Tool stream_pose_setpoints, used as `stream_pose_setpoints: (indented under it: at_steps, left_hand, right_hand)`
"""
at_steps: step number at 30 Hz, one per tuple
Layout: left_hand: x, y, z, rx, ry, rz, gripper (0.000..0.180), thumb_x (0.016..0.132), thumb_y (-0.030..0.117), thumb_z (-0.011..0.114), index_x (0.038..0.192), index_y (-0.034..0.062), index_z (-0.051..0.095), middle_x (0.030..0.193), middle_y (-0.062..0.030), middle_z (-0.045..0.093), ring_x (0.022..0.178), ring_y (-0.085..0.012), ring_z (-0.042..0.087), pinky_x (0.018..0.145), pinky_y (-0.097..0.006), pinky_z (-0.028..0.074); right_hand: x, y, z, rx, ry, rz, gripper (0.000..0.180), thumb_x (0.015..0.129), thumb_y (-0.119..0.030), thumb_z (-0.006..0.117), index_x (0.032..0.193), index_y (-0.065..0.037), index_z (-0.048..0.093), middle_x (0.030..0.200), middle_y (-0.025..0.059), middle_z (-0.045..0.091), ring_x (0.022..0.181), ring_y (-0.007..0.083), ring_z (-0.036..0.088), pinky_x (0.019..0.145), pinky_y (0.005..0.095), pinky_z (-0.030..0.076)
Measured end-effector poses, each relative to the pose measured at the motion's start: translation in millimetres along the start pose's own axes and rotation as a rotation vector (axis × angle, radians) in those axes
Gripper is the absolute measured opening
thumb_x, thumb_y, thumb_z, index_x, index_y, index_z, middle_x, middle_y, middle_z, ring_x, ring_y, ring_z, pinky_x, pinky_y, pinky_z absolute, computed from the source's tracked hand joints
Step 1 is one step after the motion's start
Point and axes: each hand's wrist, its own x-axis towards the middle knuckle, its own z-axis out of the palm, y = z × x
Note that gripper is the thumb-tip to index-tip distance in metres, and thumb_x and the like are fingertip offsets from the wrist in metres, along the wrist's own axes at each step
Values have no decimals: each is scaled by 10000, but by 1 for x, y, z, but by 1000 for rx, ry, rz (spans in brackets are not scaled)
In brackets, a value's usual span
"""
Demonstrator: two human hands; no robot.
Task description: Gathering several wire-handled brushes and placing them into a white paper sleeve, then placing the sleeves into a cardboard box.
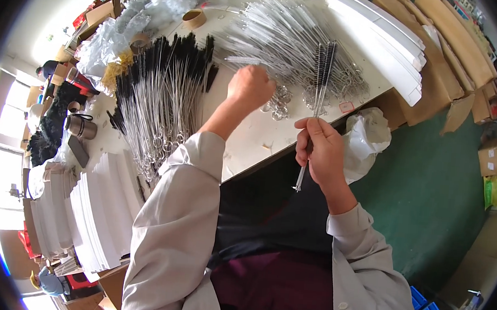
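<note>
My right hand (325,151) grips a few thin wire brushes with black bristles (324,65). Their bristled ends point away from me, and the wire ends stick out below my fingers. My left hand (252,88) is closed in a fist over the table, its fingertips hidden. Right beside its knuckles is a brush with pale bristles (242,59); whether the fist holds it I cannot tell. A big heap of pale-bristled wire brushes (286,34) lies beyond my hands. Left of my left forearm lies a large pile of black-bristled brushes (170,86), their looped wire ends toward me.
A tape roll (194,19) and crumpled plastic (136,23) are at the back left. White card sheets (383,35) lie far right beside cardboard (433,64). A white plastic bag (368,137) hangs at the table edge. Stacked white sheets (100,214) and a steel flask (81,126) stand left.
</note>
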Motion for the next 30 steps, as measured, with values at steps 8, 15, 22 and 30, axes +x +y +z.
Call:
stream_pose_setpoints:
  at_steps: [8,15,22,30]
  left_hand:
    - [-16,-7,-6,-119,-120,-6,209,824,222,656,883,44,749,966,-235,727,937,-398,711,842,-480,558]
    - [-37,-1,-28,-273,230,233,82,807,129,711,790,51,693,766,-180,654,741,-381,675,683,-461,547]
    - [-28,7,-88,-630,340,213,92,844,45,763,810,24,680,775,-85,682,686,-153,649,645,-311,518]
    - [-34,-22,-169,-929,434,95,128,956,74,694,959,-49,729,925,-157,754,787,-175,734,675,-275,615]
  right_hand:
    - [7,14,-1,-26,14,39,312,1102,-251,485,1044,22,624,719,53,609,522,124,563,438,270,455]
    - [69,7,22,9,-20,23,351,1091,-245,473,1011,61,624,925,171,710,795,235,729,673,350,617]
    - [119,23,33,144,53,76,282,1085,-165,463,1003,88,556,1155,275,639,1047,363,690,1009,472,579]
    - [115,26,42,57,63,2,364,1089,-172,442,1071,158,595,1105,263,639,1021,331,695,993,431,597]
